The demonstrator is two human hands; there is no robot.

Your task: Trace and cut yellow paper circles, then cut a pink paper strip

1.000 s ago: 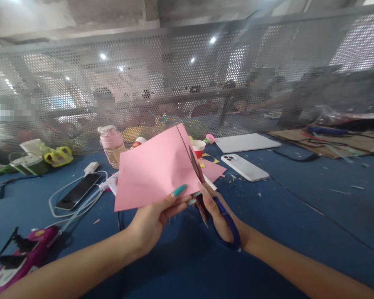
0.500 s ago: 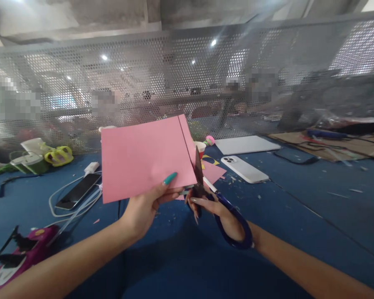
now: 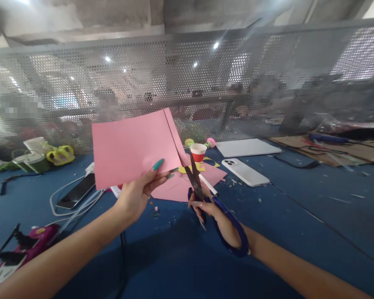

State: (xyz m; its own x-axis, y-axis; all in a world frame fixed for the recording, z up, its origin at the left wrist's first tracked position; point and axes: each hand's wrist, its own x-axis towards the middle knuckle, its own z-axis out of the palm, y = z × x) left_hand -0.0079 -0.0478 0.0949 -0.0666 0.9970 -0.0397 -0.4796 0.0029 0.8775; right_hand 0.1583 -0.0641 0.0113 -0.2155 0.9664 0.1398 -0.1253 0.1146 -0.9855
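Observation:
My left hand (image 3: 140,187) pinches a pink sheet of paper (image 3: 134,149) by its lower edge and holds it up. A dark line or slit runs near the sheet's right side, setting off a narrow strip (image 3: 175,135). In my right hand (image 3: 215,209) is a pair of scissors (image 3: 233,226) with dark blue handles, its blades parted and pointing up beside the sheet's lower right corner. Under them, more pink paper (image 3: 171,189) lies on the table with yellow cut pieces (image 3: 202,167). A short white stick (image 3: 208,184) shows just behind the blades.
A red and white cup (image 3: 198,153) stands behind the papers. Right of it lie a white phone (image 3: 245,172) and a flat silver panel (image 3: 247,147). At left are a black phone (image 3: 76,192) with cables, a magenta power strip (image 3: 25,253) and a yellow item (image 3: 60,155).
My left hand and the pink sheet have moved left, away from the scissors. The blades have drawn back from the sheet's corner, and the cup and lower papers show more.

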